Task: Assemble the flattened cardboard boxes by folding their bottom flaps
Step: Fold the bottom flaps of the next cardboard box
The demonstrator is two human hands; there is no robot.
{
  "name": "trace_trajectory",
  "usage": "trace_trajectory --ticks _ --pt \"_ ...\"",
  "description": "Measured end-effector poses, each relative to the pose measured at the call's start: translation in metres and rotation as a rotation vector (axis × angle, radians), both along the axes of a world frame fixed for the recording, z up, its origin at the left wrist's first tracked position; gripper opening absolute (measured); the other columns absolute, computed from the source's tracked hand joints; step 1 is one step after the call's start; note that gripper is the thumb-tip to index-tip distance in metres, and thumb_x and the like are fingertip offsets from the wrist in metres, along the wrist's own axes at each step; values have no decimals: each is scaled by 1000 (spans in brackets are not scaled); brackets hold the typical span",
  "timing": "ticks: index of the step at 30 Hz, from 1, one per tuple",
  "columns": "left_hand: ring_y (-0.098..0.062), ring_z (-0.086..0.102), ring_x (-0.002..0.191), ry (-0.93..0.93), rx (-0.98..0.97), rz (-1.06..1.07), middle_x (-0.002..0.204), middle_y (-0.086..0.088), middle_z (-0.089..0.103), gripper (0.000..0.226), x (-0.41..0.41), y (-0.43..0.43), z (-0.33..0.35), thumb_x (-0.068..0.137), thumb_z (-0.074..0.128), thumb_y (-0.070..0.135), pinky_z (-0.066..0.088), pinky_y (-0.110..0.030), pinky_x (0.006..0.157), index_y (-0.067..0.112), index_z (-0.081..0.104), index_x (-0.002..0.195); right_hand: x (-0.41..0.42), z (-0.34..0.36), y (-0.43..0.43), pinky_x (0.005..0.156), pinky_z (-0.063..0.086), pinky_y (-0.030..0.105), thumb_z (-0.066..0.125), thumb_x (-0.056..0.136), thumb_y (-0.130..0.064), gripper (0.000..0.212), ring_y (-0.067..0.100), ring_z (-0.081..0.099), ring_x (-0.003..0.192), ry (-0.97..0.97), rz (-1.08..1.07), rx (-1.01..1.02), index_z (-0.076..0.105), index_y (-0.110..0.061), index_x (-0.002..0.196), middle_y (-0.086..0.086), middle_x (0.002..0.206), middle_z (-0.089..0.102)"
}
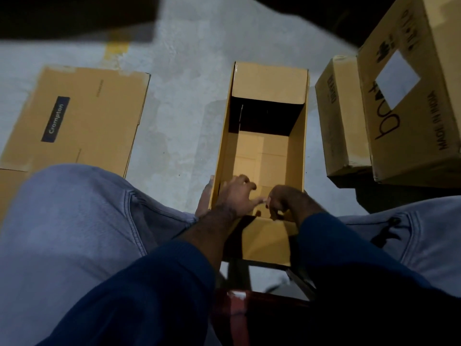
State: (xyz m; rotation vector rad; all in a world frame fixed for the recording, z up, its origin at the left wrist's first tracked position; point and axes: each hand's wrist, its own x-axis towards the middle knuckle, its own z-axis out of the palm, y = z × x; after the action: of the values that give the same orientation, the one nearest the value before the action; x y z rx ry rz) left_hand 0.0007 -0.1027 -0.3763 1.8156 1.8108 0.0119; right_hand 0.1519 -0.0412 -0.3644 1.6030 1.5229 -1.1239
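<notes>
Open box stands upright on the floor between the knees. Left hand is inside its near end, fingers spread, holding nothing. Right hand is just beside it, fingers curled over the near flap; cannot tell whether they grip it (blurred). Flat box lies well apart, left.

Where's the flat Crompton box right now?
In the head view, the flat Crompton box lies on the floor at left, just beyond the person's left knee, apart from the open box in the centre.
</notes>
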Motion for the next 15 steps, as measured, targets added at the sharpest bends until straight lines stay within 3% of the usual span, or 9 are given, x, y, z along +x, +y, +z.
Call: trace_trajectory --ticks 2,5,8,11,15 --pt "-22 43 129 56 91 106 145 -2 44 46 -10 12 4 96 60 49 41 -44 107 29 55 137 -1 5 21 49 47 30 77 85 -10 29 19 62 77 64 -182 87 69 -6 114 13 110 67" --pt "-26 43 128 120 91 282 149 -9 36 53 -24 29 9 93 68 30 45 -42 102 26 47 142 5 11 34 51 45 29 70 93 -15 16 20 62 82 97 -328 406 65 -15 108 7 104 64" --pt "-30 45 126 92 24 435 152 -11 30 64 -36 41 7 89 73 15 52 -41 93 20 41 144 11 3 34 72 58 38 69 92 -12 39 25 59 101 94 -372 647 61 -24 128 9 126 57" --pt "-31 51 122 -53 -14 526 151 -12 30 78 -45 49 -1 87 69 0 58 -42 87 23 30 151 16 -6 29 97 52 44 68 90 -7 61 32 44 128 55 -369 727 48 -22 146 12 146 41" --pt "-30 60 110 -149 -120 596 130 -15 54 77 -55 60 -14 92 64 0 59 -43 88 19 23 155 20 -11 35 105 48 48 71 88 -5 78 36 41 134 0 -458 792 32 -19 153 16 154 32"
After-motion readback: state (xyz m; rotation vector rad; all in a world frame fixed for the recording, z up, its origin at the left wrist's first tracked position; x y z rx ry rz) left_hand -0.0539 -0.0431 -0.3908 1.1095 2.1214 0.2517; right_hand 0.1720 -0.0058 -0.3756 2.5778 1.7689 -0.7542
